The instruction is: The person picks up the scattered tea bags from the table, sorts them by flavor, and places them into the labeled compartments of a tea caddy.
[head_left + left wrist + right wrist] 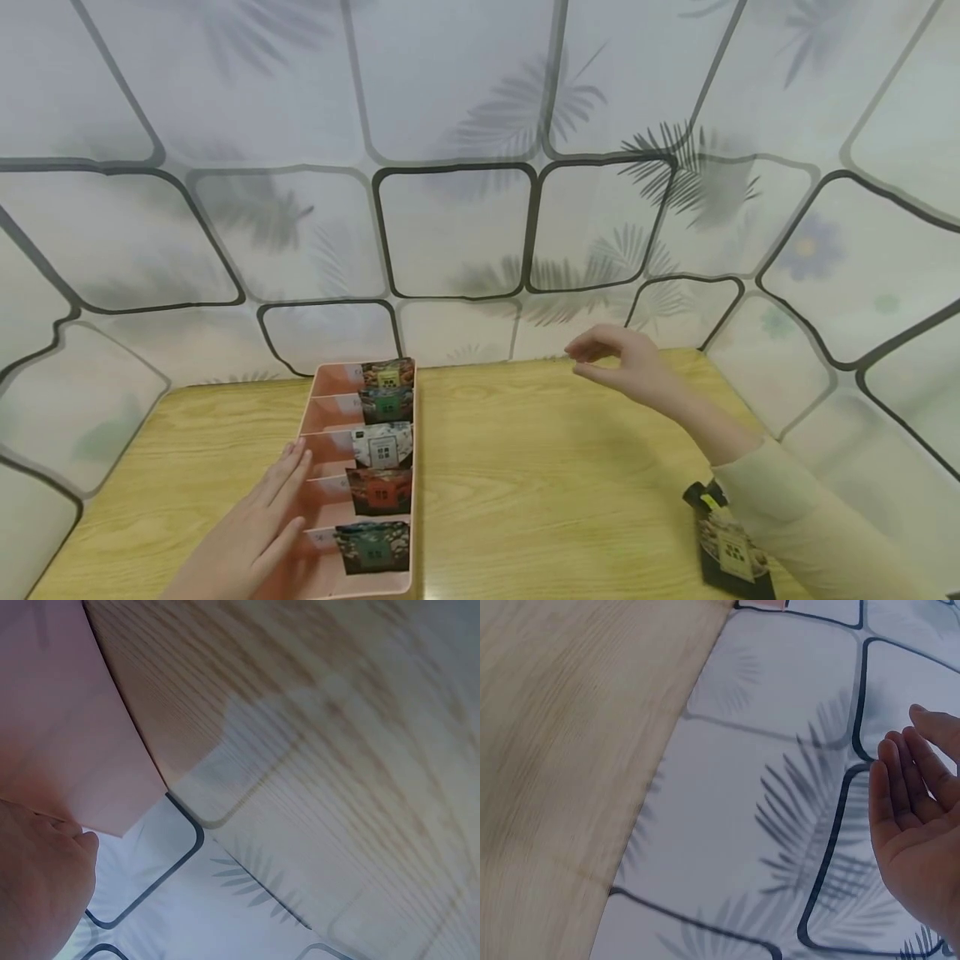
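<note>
A long pink divided box (415,500) stands on the wooden table, with a printed snack packet in each compartment. The packets include a white packet (382,447), a red packet (378,492) and a dark green packet (373,547). My left hand (251,525) rests on the box's left edge, fingers extended; in the left wrist view it lies against the pink side wall (97,765). Raised over the table's far right part, my right hand (618,362) has its fingers loosely bent and holds nothing. Beneath the right forearm lies a black snack packet (731,546), partly covered by the sleeve.
The wooden table (525,467) stretches between the box and the black packet. A pale patterned wall covering (457,233) with dark outlines and leaf prints rises behind the table and along both sides. The box's far end stands close to it.
</note>
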Demonstrator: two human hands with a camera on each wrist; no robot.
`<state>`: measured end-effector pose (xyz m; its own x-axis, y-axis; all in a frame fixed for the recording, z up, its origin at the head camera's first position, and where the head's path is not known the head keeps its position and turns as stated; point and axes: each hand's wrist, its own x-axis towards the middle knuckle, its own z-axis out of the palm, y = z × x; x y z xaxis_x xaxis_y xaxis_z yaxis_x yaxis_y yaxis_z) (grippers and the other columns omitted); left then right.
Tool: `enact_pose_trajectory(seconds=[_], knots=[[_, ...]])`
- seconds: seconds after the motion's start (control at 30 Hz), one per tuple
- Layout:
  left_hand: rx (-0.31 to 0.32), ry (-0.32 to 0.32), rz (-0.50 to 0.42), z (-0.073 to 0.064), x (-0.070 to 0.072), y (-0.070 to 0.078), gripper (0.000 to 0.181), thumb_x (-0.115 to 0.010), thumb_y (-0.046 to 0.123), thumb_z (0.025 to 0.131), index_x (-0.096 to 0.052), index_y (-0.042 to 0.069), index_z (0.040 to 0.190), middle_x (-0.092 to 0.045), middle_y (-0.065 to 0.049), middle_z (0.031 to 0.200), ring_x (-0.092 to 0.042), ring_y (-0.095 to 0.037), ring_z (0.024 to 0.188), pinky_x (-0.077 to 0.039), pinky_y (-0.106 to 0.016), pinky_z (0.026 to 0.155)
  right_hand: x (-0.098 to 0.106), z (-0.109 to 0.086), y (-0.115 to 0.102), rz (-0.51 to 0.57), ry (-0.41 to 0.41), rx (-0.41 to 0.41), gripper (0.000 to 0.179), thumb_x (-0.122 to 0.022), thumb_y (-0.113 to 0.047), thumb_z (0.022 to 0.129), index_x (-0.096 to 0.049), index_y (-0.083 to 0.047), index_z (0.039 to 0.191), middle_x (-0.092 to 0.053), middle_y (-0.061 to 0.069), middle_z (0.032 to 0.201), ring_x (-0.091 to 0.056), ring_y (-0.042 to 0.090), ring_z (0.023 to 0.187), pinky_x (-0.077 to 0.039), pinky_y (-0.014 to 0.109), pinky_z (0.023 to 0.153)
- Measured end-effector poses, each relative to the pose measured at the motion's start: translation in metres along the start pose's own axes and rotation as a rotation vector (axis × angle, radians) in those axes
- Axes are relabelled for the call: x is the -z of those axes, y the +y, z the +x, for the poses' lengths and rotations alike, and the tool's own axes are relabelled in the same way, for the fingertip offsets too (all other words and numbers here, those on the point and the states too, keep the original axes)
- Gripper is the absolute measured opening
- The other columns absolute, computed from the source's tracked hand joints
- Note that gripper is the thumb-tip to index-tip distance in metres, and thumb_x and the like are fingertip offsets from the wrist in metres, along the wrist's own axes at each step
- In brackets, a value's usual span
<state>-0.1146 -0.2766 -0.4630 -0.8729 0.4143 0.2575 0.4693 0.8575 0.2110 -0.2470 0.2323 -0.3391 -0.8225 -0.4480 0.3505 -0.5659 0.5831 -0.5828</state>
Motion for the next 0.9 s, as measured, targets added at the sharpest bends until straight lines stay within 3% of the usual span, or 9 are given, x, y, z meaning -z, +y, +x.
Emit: enact_pose_trajectory(seconds=[0.23, 0.43, 0.73, 0.9], knots=[[0.005, -0.010, -0.004, 0.000, 0.000, 0.000, 0.068, -0.061, 0.027, 0.108, -0.035, 0.000, 0.164, -0.033, -0.022, 0.172, 0.023, 0.017, 0.152, 0.011, 0.005, 0.114, 0.028, -0.040, 0.009, -0.064, -0.003, -0.045, 0.022, -0.077, -0.008, 0.097, -0.076, -0.013, 0.118, -0.078, 0.003, 0.112, -0.069, -0.003, 0.098, -0.058, 0.017, 0.088], [0.008, -0.014, -0.004, 0.001, 0.001, 0.001, 0.068, -0.061, 0.027, 0.108, -0.034, 0.000, 0.165, -0.032, -0.021, 0.173, 0.023, 0.017, 0.152, 0.010, 0.005, 0.114, 0.045, -0.074, 0.018, -0.134, 0.062, -0.011, 0.029, -0.081, -0.003, 0.092, -0.076, -0.014, 0.118, -0.078, 0.003, 0.110, -0.066, -0.009, 0.097, -0.054, 0.009, 0.086], [0.000, -0.011, 0.006, 0.001, -0.001, 0.000, 0.069, -0.061, 0.027, 0.108, -0.034, -0.001, 0.165, -0.027, -0.018, 0.175, 0.024, 0.016, 0.152, 0.011, 0.005, 0.115, 0.073, -0.124, 0.031, -0.134, 0.102, -0.137, 0.032, -0.080, -0.002, 0.092, -0.075, -0.012, 0.121, -0.070, -0.029, 0.111, -0.065, -0.015, 0.098, -0.049, 0.002, 0.085], [-0.008, 0.005, 0.014, 0.000, -0.001, 0.000, 0.069, -0.062, 0.026, 0.107, -0.034, -0.002, 0.164, -0.026, -0.017, 0.176, 0.022, 0.015, 0.154, 0.010, 0.004, 0.115, 0.083, -0.151, 0.038, -0.137, 0.091, -0.217, 0.030, -0.079, -0.003, 0.094, -0.074, -0.010, 0.123, -0.067, -0.034, 0.112, -0.063, -0.016, 0.099, -0.050, 0.003, 0.080]])
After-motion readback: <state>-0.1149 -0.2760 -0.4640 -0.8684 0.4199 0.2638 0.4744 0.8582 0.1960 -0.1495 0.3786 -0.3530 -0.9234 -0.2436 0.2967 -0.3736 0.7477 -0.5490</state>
